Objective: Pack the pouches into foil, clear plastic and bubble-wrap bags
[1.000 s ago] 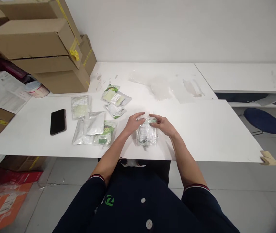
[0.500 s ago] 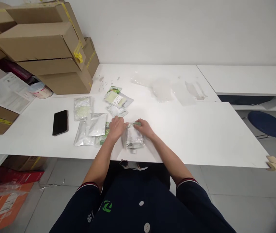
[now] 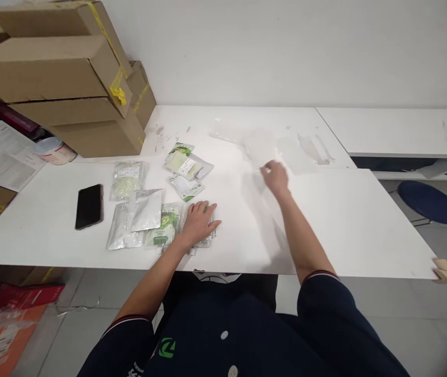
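My left hand (image 3: 199,224) lies with its fingers spread on a clear-wrapped pouch (image 3: 208,240), which it mostly covers. Left of it is a green-and-white printed pouch (image 3: 166,225), partly under a silver foil pouch (image 3: 146,209). My right hand (image 3: 276,179) is over the middle of the table, its fingers curled in a pinch at the near edge of a clear plastic bag (image 3: 260,146). Beyond my left hand sit a pale green pouch with a white label (image 3: 184,164) and a white pouch (image 3: 187,187).
A black phone (image 3: 89,206) lies at the left, near a clear-wrapped pale green packet (image 3: 128,179). Stacked cardboard boxes (image 3: 62,68) and a lidded tub (image 3: 55,151) stand at the back left. A blue stool (image 3: 427,201) is beyond the table's right side.
My right hand has left the wrapped pouch and moved right and away to the clear bag. My left hand has flattened onto the wrapped pouch, which now lies further left beside the printed pouch.
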`<state>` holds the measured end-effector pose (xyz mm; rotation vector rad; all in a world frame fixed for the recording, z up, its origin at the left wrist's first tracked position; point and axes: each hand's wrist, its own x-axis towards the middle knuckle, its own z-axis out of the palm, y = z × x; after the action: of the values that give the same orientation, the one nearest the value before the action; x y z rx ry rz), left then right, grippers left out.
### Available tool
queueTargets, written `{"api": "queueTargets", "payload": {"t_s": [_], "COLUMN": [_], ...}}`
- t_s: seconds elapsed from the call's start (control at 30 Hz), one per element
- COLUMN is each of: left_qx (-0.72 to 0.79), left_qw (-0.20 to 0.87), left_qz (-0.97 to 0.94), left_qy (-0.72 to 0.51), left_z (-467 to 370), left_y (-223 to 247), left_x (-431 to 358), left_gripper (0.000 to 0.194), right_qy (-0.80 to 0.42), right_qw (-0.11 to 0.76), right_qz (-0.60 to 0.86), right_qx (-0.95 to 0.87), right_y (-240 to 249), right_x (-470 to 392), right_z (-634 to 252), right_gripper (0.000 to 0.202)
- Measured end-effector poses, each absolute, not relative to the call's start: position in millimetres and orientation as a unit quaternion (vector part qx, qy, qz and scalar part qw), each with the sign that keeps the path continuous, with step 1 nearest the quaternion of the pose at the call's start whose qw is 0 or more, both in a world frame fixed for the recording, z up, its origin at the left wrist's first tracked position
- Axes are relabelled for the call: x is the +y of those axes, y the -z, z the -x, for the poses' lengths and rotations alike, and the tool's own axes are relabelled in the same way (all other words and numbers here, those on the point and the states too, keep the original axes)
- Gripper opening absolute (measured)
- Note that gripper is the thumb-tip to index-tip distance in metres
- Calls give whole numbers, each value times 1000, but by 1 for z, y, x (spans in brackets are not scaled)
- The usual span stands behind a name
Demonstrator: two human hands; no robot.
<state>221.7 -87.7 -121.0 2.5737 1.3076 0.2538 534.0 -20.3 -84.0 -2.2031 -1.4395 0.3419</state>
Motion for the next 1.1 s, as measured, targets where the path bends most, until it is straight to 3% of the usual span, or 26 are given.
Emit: {"api": "queueTargets", "payload": {"t_s": [0.07,0.13,0.23,0.33,0.4,0.47,0.53,0.63,0.7,0.83,1.03,1.1], "left_qx": [448,450,453,454,459,471,480,465,431,388,374,395], "left_qw": [119,122,130,147,177,223,296,496,629,728,757,742], "left_qz": [-882,-881,-877,-874,-866,-846,-807,-687,-578,-423,-337,-338], "left_qy": [-80,-83,-94,-94,-91,-116,-173,-258,-290,-375,-416,-422], "left_z": [-224,-225,-225,-222,-221,-226,-238,-270,-293,-318,-299,-295], "left_y": [119,118,119,119,115,108,97,80,73,72,87,91], "left_x": [-89,-89,-89,-88,-88,-88,-88,-88,-88,-90,-92,-92], "left_gripper": [56,55,54,54,57,60,64,78,86,61,39,33], "right_qy": [16,36,-61,-66,-68,-110,-169,-242,-281,-386,-378,-360], "right_qw": [232,200,179,192,285,434,550,610,598,559,665,662], "right_qz": [873,886,900,907,889,828,747,668,646,611,599,628], "right_qx": [-428,-418,-392,-368,-352,-338,-333,-351,-381,-406,-237,-191], "right_y": [89,101,114,111,102,93,87,85,85,86,92,98], "right_x": [-11,-6,-6,-16,-32,-54,-81,-122,-146,-174,-154,-141], "right_z": [-585,-625,-662,-676,-675,-662,-635,-573,-529,-475,-504,-520], "right_gripper": [49,66,42,23,17,9,12,22,23,24,51,56]}}
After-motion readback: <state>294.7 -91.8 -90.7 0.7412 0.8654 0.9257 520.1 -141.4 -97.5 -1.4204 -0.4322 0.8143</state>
